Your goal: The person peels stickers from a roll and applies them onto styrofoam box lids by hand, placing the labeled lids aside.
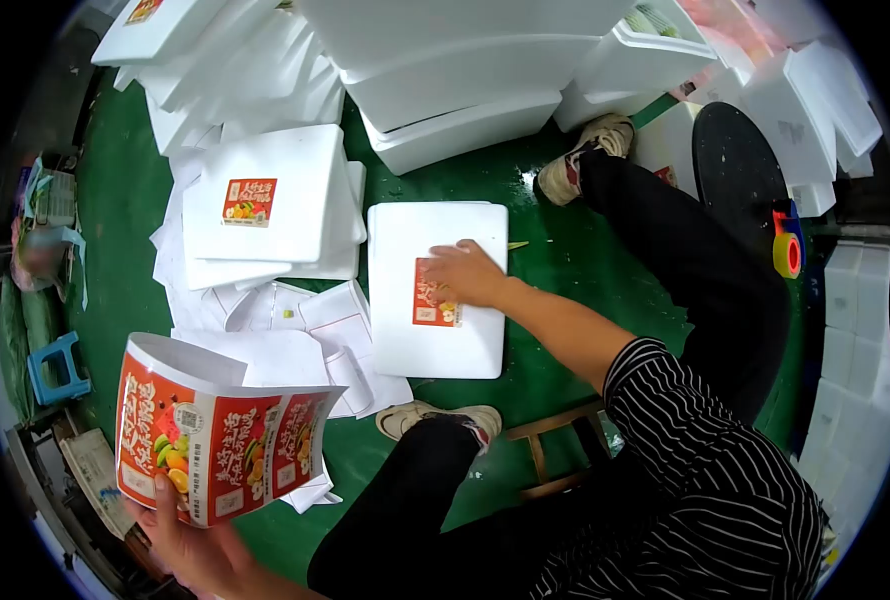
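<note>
My left hand (pixel 190 540) grips a curling sheet of red fruit stickers (pixel 227 450) by its lower edge, the thumb on the printed face. My right hand (pixel 465 273) lies on a white foam lid (pixel 440 353) between my feet, its fingers spread over the upper part of a red sticker (pixel 431 300). That sticker sits flat on the lid, partly covered by the fingers. To the left of this lid stands a stack of foam lids (pixel 305 170), the top one bearing a similar red label (pixel 249 203).
White backing papers (pixel 265 340) are strewn on the green floor (pixel 565 270). Large foam boxes (pixel 445 90) stand ahead. On the right are a round black stool seat (pixel 735 160) and tape rolls (pixel 787 250). A blue plastic stool (pixel 58 368) stands at left.
</note>
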Available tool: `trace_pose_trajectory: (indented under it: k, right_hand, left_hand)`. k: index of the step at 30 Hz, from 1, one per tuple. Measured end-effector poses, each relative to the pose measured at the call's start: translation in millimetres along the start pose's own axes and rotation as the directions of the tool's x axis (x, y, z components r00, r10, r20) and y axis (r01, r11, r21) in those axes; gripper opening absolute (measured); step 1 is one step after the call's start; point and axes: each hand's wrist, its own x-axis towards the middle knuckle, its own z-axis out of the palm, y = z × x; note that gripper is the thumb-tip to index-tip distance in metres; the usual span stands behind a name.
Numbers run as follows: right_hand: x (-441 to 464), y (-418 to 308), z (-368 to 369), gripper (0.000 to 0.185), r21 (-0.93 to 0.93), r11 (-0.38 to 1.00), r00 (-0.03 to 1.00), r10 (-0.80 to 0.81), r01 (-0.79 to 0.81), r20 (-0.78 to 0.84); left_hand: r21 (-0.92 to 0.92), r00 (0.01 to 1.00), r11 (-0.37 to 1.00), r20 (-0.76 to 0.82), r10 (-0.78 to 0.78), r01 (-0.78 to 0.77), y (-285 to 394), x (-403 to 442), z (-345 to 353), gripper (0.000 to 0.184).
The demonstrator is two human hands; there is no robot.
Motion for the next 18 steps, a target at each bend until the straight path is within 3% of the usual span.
trace_pose_trajectory:
  k: [1, 2, 3, 5, 9, 12, 14, 16, 18]
  right_hand:
    - [6.2, -0.5, -13.2, 0.081, 0.05, 0.995, 0.985, 0.079, -0.088, 0.156]
    - [-2.7, -1.8, -20.2, 0.091, -0.011, 0.962, 0.956, 0.269, -0.272, -0.116]
    - [-15.1, -0.7, -26.7, 0.102, -0.019, 0.891, 0.825, 0.412, -0.454, -0.388]
    - [-16.7, 15.2, -34.4, 0.118, 0.25, 0.754, 0.723, 0.655, -0.608, -0.22]
    - [-34.9, 16.8, -45.2, 0.113, 0.107, 0.835, 0.799, 0.547, -0.539, -0.249]
    - [-57.8, 12.9, -51.7, 0.1, 0.112, 0.886, 0.871, 0.464, -0.451, -0.163]
    - [-70.2, 22.1, -43.9, 0.092, 0.337, 0.9, 0.948, 0.313, -0.276, -0.059]
    - [-82.1, 16.2, -60.3, 0.083, 0.554, 0.826, 0.992, 0.125, -0.101, -0.006]
    - [-86.6, -4.8, -95.3, 0.08, 0.618, 0.786, 0.984, 0.115, -0.006, -0.136]
  left_hand:
    - [-0.002, 1.0, 1.0, -0.001, 0.002, -0.002, -0.4, -4.0, 0.1, 0.061]
    - [-0.012, 0.998, 1.0, -0.051, 0.021, -0.022, -2.1, -7.7, 2.3, 0.053]
    - [-0.021, 0.999, 1.0, -0.037, 0.015, -0.016, -3.1, -8.5, 2.6, 0.052]
    - [-0.042, 1.0, 0.999, 0.003, 0.024, -0.024, -1.4, -5.9, -0.3, 0.051]
    - [-0.147, 0.996, 0.985, -0.011, 0.086, -0.087, -0.5, -6.9, -6.4, 0.045]
    - [-0.259, 0.991, 0.957, 0.018, 0.136, -0.127, 3.1, -12.9, -8.3, 0.042]
    - [-0.297, 0.987, 0.944, 0.022, 0.161, -0.147, 3.5, -17.8, -11.7, 0.041]
    - [-0.329, 0.983, 0.926, -0.035, 0.183, -0.184, 4.4, -23.8, -13.9, 0.042]
    - [-0.351, 0.973, 0.908, -0.11, 0.204, -0.23, 3.9, -29.0, -19.1, 0.044]
